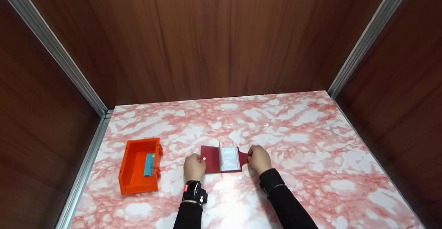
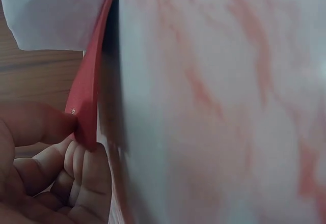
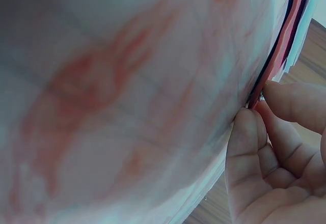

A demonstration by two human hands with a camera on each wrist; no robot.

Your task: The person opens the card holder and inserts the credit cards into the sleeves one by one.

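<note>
A red card wallet [image 1: 211, 163] lies spread open between both hands, with clear plastic card sleeves [image 1: 229, 158] in its middle, one sleeve standing up. My left hand [image 1: 194, 168] pinches the outer edge of the left cover, beside a small round snap [image 1: 204, 158]. On the other side, my right hand [image 1: 259, 158] pinches the end of the narrow closing flap [image 1: 243, 158] between thumb and fingers. In the left wrist view the red cover [image 2: 89, 89] runs up from the fingertips, and a whitish sleeve [image 2: 53, 18] sticks out from it.
An orange open-front bin [image 1: 133, 165] stands on the left of the pink-and-white marbled table [image 1: 310, 146]. Inside it, a blue card [image 1: 149, 164] leans by the right wall. Brown wood-grain panels [image 1: 221, 42] with grey metal posts enclose the back and sides.
</note>
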